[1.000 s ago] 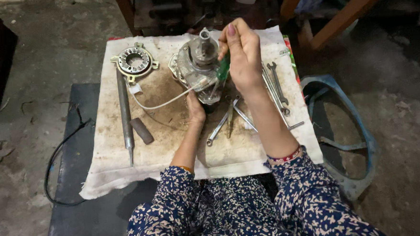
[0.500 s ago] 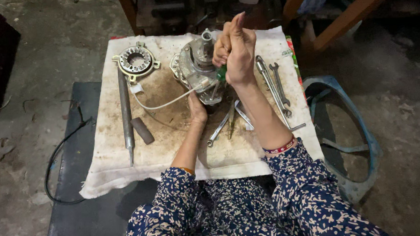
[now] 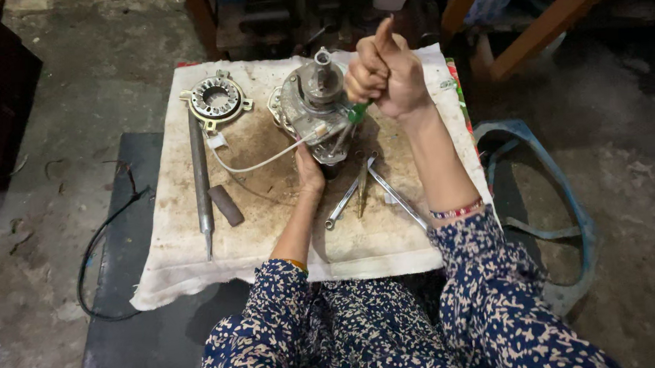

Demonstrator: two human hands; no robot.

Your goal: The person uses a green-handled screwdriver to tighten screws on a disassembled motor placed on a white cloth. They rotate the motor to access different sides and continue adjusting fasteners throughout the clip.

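Head view, near to far: the left hand [image 3: 310, 170] braces the grey motor housing [image 3: 315, 110] from below on the cloth-covered surface [image 3: 270, 232]. The right hand [image 3: 387, 76], clenched round a green-handled screwdriver [image 3: 357, 114], should stay square to the fastener, pressing steadily. Its tip is hidden behind the housing; whether the left fingers grip or just press cannot be told.
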